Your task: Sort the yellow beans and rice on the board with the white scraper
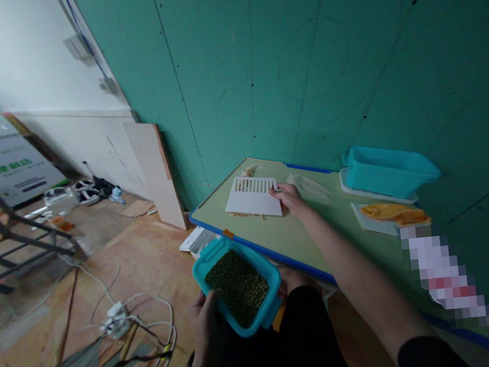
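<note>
My left hand (207, 331) grips the near end of a teal plastic tub (269, 314) full of small dark green beans (237, 285), held below the table edge above my lap. My right hand (288, 195) reaches out over the pale green table (284, 237) and pinches the right edge of a white slotted scoop (252, 197). The scoop lies flat on a small scatter of pale grains. More pale grains (312, 188) are spread on the table to the right of that hand.
A second teal tub (388, 171) stands on a white lid at the table's back right, against the green wall. A yellow cloth (394, 212) lies on a sheet beside it. Cables and a power strip (117, 320) trail over the wooden floor at left.
</note>
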### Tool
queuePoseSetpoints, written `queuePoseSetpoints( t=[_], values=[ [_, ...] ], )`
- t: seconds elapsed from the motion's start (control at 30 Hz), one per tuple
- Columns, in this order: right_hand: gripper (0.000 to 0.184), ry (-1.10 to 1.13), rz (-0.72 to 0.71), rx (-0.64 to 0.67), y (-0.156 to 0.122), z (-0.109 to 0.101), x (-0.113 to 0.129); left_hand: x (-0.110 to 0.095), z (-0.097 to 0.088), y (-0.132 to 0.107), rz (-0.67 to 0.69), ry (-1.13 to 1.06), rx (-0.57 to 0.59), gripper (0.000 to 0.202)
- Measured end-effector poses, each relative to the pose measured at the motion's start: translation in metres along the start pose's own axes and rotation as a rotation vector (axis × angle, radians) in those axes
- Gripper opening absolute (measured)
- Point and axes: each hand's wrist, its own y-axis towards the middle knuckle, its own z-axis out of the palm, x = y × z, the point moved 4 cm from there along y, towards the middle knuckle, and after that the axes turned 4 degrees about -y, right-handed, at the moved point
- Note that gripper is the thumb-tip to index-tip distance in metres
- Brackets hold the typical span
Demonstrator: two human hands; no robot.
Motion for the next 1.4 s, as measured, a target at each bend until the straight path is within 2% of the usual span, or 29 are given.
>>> queuePoseSetpoints(
  t=[0.1, 0.4, 0.53, 0.63, 0.77, 0.93, 1.17, 1.4],
  values=[
    [0.050, 0.026, 0.010, 0.005, -0.001, 0.000, 0.001, -0.001, 0.001, 0.000, 0.006, 0.009, -0.002, 0.016],
    [0.051, 0.089, 0.108, -0.107, -0.007, -0.015, 0.016, -0.005, 0.007, -0.003, -0.006, -0.004, -0.024, 0.014],
    [0.050, 0.062, 0.077, -0.128, -0.021, -0.035, 0.019, -0.007, 0.012, -0.008, -0.007, 0.010, -0.009, 0.015],
    [0.049, -0.001, 0.043, -0.185, -0.033, -0.058, 0.010, -0.008, 0.016, -0.013, 0.018, -0.003, -0.018, 0.016],
    [0.050, -0.005, 0.088, -0.224, -0.042, -0.077, -0.003, -0.009, 0.021, -0.018, 0.041, -0.011, -0.049, 0.013],
    [0.048, -0.003, 0.081, -0.157, -0.042, -0.076, -0.004, -0.005, 0.023, -0.020, 0.010, -0.033, -0.078, 0.015],
    [0.047, 0.001, 0.090, -0.127, -0.043, -0.074, -0.005, 0.004, 0.020, -0.021, -0.064, -0.070, -0.072, 0.024],
    [0.046, 0.044, 0.110, -0.150, -0.043, -0.075, -0.005, 0.000, 0.023, -0.022, -0.028, -0.038, -0.056, 0.019]
  ],
)
